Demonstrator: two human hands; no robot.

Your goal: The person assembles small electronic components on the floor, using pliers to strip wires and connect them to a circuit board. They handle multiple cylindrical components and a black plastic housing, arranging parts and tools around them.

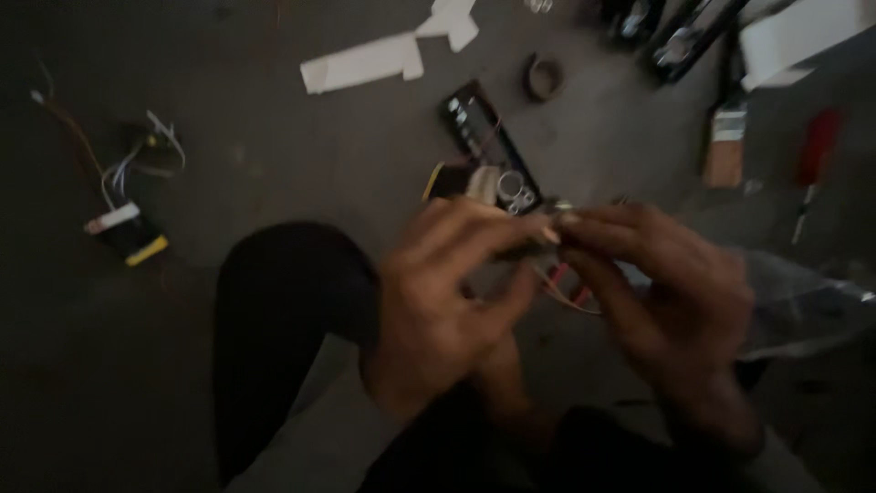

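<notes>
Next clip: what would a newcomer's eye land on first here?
The two hands: left hand and right hand meet at centre, fingers pinching a small part with thin red wires, too blurred to identify. Around them, white paper scraps lie at top, and a red-handled screwdriver lies at right.

A dark grey floor (274, 164) is seen under dim light. White paper scraps (383, 57) are scattered at 12 o'clock, a red-handled screwdriver (812, 160) is laid at 2 o'clock, and loose wires (128, 183) are strewn at 9 o'clock.
</notes>
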